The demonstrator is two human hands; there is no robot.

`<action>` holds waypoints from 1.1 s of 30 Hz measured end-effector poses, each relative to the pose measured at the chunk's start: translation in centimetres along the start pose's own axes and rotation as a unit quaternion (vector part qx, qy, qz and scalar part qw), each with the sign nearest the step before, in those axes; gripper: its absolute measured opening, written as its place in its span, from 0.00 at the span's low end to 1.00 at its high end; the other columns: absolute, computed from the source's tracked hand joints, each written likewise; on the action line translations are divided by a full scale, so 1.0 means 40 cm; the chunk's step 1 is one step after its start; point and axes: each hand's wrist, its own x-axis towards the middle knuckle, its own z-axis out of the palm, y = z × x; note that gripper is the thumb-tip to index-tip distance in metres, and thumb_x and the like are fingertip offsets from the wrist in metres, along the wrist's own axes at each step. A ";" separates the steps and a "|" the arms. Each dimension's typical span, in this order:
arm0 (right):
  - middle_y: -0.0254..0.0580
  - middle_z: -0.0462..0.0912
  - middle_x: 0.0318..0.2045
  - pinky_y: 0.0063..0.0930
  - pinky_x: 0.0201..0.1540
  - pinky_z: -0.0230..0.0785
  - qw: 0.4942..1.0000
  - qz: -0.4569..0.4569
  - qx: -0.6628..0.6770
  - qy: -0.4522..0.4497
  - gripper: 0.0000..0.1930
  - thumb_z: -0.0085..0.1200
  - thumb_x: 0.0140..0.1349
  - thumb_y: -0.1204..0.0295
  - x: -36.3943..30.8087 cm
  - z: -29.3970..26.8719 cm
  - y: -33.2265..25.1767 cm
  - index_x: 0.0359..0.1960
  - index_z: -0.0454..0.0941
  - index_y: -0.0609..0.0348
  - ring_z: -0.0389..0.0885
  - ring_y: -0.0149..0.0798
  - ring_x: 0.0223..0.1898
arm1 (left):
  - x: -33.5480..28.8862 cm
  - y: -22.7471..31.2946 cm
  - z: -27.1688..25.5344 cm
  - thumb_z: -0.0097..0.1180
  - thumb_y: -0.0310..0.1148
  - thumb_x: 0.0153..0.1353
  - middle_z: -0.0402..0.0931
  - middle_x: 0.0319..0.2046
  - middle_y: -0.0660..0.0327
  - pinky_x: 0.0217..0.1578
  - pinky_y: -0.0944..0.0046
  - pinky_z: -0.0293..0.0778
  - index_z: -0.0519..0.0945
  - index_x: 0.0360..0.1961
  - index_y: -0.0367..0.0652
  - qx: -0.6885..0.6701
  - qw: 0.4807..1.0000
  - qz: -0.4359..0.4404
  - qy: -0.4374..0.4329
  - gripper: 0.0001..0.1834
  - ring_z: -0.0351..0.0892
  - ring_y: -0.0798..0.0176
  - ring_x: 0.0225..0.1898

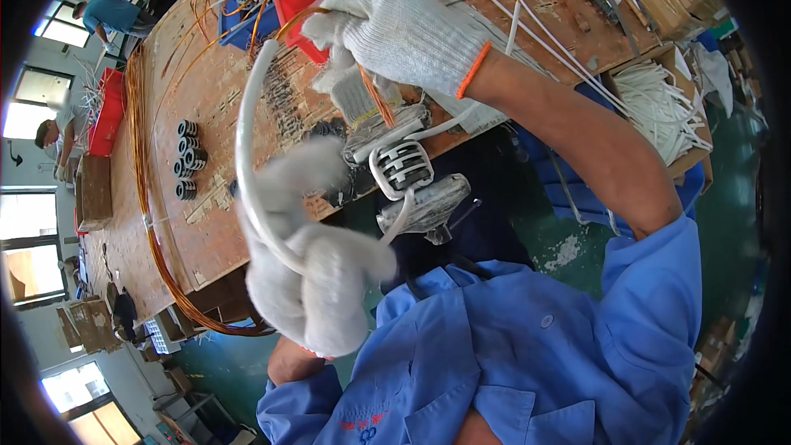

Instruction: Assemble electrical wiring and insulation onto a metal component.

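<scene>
Winding would probably be best done under even tension, with the white tubing (245,128) gripped by the left hand (325,288), copper wire (377,99) seemingly clenched by the right hand (400,29), and the tubing-wrapped black core (403,168) positioned beside the surface (210,210).

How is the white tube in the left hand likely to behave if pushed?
The white tube likely flexes springily, given its smooth, unkinked curve above the left hand. Its slimness suggests it is light. Its smooth-looking surface may be slippery.

Red lettering (362,423) — illegible; blue emblem (368,437) beside it — both on the blue shirt (535,354)
</scene>
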 end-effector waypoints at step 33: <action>0.39 0.80 0.24 0.35 0.31 0.73 0.927 0.241 0.254 -0.135 0.15 0.55 0.79 0.68 -0.482 -0.167 -0.295 0.29 0.77 0.56 0.82 0.41 0.24 | 0.037 -0.247 0.049 0.44 0.57 0.84 0.83 0.57 0.48 0.64 0.54 0.76 0.79 0.56 0.33 -0.034 0.988 -0.147 0.042 0.32 0.83 0.55 0.55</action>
